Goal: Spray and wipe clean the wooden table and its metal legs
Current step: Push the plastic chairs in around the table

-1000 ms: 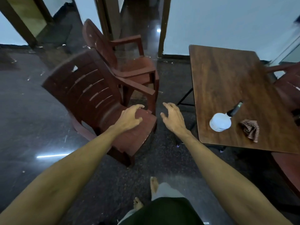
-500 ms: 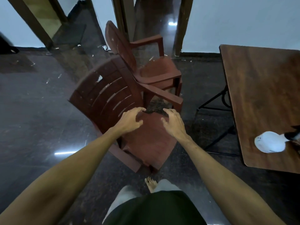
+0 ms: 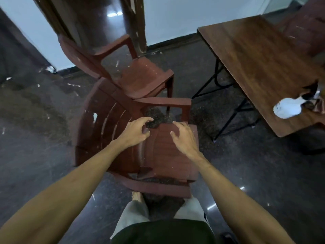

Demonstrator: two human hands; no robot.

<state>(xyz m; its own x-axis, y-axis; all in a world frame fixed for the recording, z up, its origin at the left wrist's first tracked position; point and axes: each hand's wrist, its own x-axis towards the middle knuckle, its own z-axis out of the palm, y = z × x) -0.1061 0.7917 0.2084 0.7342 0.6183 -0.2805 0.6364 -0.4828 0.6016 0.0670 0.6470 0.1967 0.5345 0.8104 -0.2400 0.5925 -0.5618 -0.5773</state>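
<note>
Chair-clearing is judged the step; nothing looks sprayed yet. The left hand (image 3: 135, 133) is curled at the chair (image 3: 167, 155) seat's edge, grip unclear; the right hand (image 3: 184, 138) is spread loosely above it. The table (image 3: 255, 59) stands right, with the bottle (image 3: 286, 110) lying on it, to be fetched next.

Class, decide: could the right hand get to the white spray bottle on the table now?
Probably, with a lean: the right hand holds nothing, and nothing stands between it and the spray bottle.

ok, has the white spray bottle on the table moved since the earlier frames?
No. The white spray bottle lies on its side in the same spot by the near edge of the wooden table. Only the camera has shifted.
</note>
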